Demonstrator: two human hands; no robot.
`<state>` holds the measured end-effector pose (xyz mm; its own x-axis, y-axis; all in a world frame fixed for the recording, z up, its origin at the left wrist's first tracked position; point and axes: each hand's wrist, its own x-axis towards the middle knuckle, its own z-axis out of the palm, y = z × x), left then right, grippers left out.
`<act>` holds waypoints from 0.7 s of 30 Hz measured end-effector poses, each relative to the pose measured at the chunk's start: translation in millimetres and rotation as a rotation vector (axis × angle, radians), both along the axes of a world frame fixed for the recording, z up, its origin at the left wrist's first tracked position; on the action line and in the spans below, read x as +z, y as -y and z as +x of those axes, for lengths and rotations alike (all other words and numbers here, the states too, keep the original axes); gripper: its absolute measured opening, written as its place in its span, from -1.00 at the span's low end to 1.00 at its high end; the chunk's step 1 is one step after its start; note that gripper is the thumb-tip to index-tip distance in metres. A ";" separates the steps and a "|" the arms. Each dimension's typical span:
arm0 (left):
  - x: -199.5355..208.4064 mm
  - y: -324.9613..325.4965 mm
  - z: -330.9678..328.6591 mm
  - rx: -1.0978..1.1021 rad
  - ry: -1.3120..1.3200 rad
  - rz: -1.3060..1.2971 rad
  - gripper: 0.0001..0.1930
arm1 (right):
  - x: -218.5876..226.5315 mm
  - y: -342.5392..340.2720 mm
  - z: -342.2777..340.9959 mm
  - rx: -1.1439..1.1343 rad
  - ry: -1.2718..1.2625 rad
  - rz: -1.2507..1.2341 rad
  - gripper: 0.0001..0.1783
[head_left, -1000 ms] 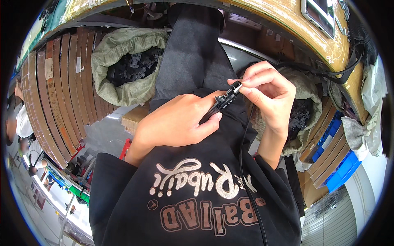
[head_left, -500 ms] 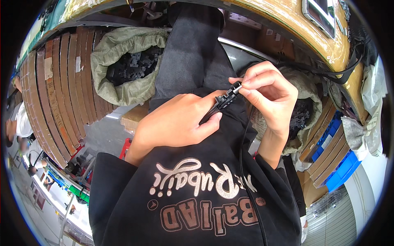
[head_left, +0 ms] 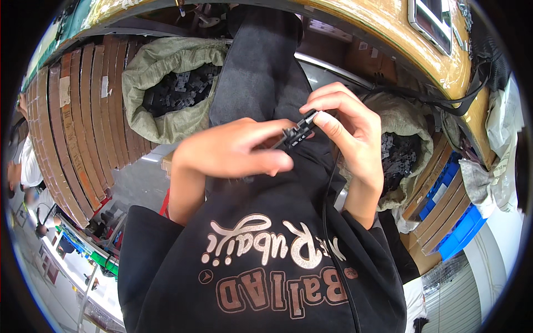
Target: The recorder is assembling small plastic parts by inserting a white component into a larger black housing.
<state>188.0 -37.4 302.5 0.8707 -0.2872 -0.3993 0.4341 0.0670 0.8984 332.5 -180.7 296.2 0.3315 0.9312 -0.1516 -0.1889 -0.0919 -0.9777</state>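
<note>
A small black molded plastic part (head_left: 300, 131), with notches and ridges along it, is held up over my lap. My right hand (head_left: 355, 127) pinches its upper end between thumb and fingers. On the other side, my left hand (head_left: 233, 149) is smeared by motion. Its thumb stands apart from its fingers, and the part's lower end lies in the gap between them. Whether the left fingertips touch the part is hard to see.
A woven sack (head_left: 139, 105) of dark plastic pieces stands left of my legs, another sack (head_left: 413, 114) to the right. Flattened cartons (head_left: 83, 122) line the left. A worktable (head_left: 383, 28) with a pale framed device (head_left: 430, 25) runs ahead. A black cable (head_left: 326, 211) hangs down my front.
My left hand has loosened from the part, its thumb moving away from the fingers. My right hand has shifted slightly left with the part.
</note>
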 end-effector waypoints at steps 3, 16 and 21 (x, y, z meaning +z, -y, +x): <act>-40.4 -6.2 -8.9 0.211 0.119 -0.579 -0.31 | -6.9 -7.5 -6.2 0.012 -0.046 0.092 -0.88; -39.9 6.8 -17.6 1.002 -0.119 -0.658 -0.74 | -31.6 -52.3 -34.1 -0.123 -0.062 0.016 -0.75; -40.5 -6.6 -21.9 1.391 0.093 -0.392 -0.89 | -8.6 -59.6 -45.8 0.147 -0.439 -0.261 -0.52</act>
